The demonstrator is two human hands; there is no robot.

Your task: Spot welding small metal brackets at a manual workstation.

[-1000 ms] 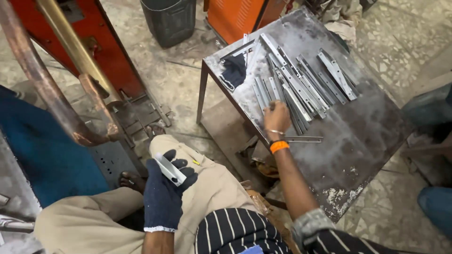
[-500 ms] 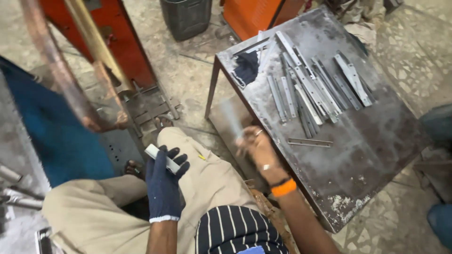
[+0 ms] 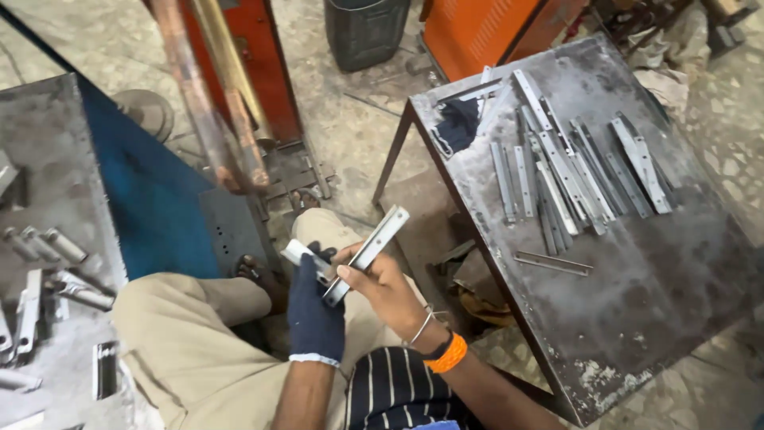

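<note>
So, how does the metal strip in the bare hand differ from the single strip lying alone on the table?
The held strip is up in the air, gripped by the right hand and tilted steeply; the lone strip lies flat on the steel table, touched by nothing. The held strip looks bright and broad; the lone strip looks darker and thinner. Both are long, narrow metal pieces.

Couldn't tell much about the short metal piece [image 3: 296,252] in the gloved left hand [image 3: 315,306]: the glove and the long flat metal strip [image 3: 368,252] covered most of it. The strip's lower end vanished behind the right hand [image 3: 383,285]. Right of that strip, the steel table [image 3: 629,318] ran off the frame, and the dark cloth [image 3: 457,127] on it was too murky to identify.
</note>
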